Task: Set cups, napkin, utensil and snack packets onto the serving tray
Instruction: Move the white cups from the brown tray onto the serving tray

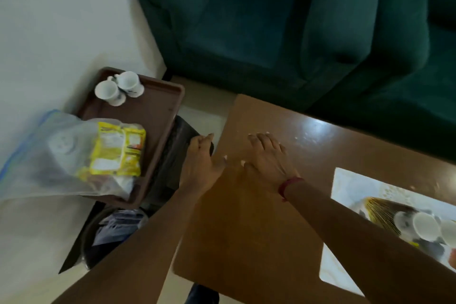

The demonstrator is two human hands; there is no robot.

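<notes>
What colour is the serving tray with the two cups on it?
The tray is brown, head view.

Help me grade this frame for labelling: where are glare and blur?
Head view: a white glare patch sits on the glossy brown wooden table; head view: motion blur smears the clear plastic zip bag at left and the white cups at lower right.

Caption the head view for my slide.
Left hand and right hand open at the wooden table; nearby brown tray holds two white cups and a clear bag of yellow packets.
</notes>
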